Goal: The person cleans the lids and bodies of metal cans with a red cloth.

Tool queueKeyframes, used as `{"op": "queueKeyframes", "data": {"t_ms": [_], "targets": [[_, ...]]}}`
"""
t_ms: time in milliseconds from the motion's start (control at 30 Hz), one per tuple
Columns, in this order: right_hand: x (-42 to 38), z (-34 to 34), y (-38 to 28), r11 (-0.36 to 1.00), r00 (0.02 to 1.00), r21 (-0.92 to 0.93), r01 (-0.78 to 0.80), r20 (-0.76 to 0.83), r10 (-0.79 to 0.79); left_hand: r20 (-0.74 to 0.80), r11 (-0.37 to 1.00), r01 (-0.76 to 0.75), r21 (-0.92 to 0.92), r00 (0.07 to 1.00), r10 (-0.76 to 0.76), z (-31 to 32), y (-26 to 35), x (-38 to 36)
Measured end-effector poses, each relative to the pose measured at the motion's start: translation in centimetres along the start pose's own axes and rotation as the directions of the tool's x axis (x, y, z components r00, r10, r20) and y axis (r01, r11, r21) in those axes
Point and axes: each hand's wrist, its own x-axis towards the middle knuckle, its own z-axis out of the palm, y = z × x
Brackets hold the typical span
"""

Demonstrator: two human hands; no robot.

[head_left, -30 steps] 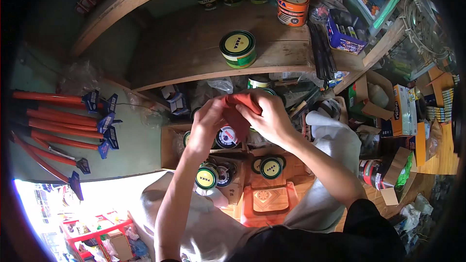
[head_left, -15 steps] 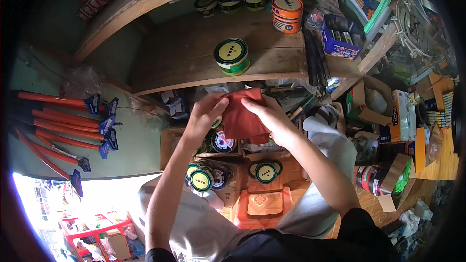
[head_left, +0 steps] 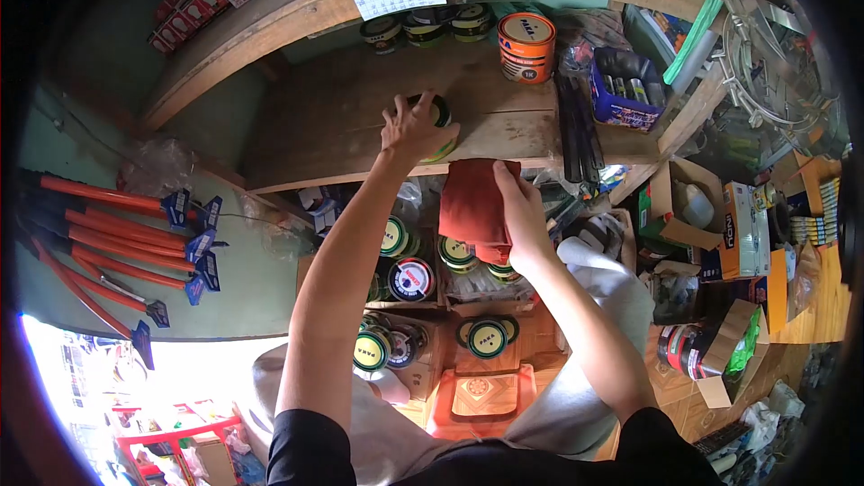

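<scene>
My left hand (head_left: 412,133) is on a green can with a dark rim (head_left: 441,115) that stands on the wooden shelf. Its fingers spread around the can's top and left side, with the thumb at the right; much of the lid is hidden. In my right hand (head_left: 525,220) is a folded dark red cloth (head_left: 472,202), pinched at its right edge just below the shelf front. Under the cloth, round cans (head_left: 457,255) show partly.
An orange can (head_left: 526,47) and a blue box (head_left: 625,94) stand on the shelf (head_left: 333,117). Below are more cans (head_left: 411,279) and a red stool (head_left: 481,396). Orange-handled tools (head_left: 126,238) lie at left, open cartons (head_left: 688,202) at right.
My left hand has let go of the red cloth and moved up to the green can on the shelf. The cloth has shifted slightly right, now in my right hand alone.
</scene>
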Motion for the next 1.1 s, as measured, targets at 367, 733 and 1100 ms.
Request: {"op": "queueKeyframes", "data": {"t_ms": [367, 733, 1100], "targets": [[0.1, -0.6, -4.3, 0.836, 0.963, 0.53, -0.138, 0.269, -0.011, 0.21, -0.78, 0.31, -0.543, 0.95, 0.231, -6.3, -3.9, -18.4], [-10.9, 8.6, -6.3, 0.245, 0.8, -0.778, 0.578, 0.481, -0.359, 0.27, -0.798, 0.29, -0.527, 0.948, 0.167, -0.3, -4.1, -26.5], [-16.3, 12.2, -3.6, -0.332, 0.555, -0.541, 0.773, 0.83, -0.059, 0.148, -0.864, 0.235, -0.445, 0.971, 0.187, -0.6, -4.3, -26.2]]}}
